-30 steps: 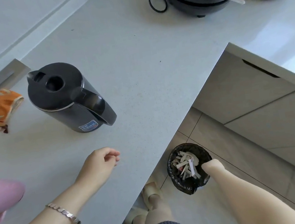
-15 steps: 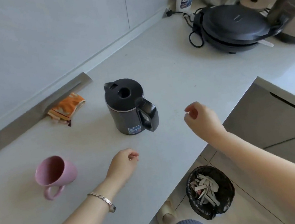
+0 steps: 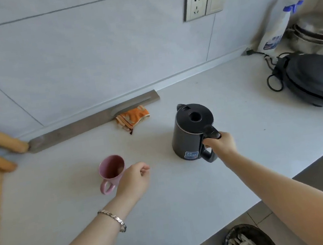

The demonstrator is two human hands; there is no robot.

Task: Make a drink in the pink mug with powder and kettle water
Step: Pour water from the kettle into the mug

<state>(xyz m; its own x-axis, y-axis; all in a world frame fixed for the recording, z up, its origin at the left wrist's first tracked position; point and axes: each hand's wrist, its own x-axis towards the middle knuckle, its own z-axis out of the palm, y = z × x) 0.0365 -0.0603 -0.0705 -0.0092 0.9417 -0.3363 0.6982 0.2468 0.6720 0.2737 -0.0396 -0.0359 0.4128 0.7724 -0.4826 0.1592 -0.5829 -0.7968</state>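
Spanning the view, a pale grey worktop meets a tiled wall at the back. A black lidded appliance sits at the far right with its cord coiled beside it, and a steel pot and a spray bottle stand behind it. On the floor below the worktop edge, a black-lined bin holds pale scraps.

The black kettle stands upright near the middle of the worktop. Its lid is down, its spout points toward the wall, and its handle faces the person. The right hand is clamped on that handle, fingers wrapped round its upper part. The left hand hovers with its fingers loosely curled and holds nothing. It lies just right of the pink mug; whether it touches the mug cannot be told.

The mug stands upright, well left of the kettle, with its handle toward the person and a dark brownish interior. An orange cloth lies crumpled by the wall behind the mug and kettle. A wall socket is mounted above. A metal bracelet circles the left wrist.
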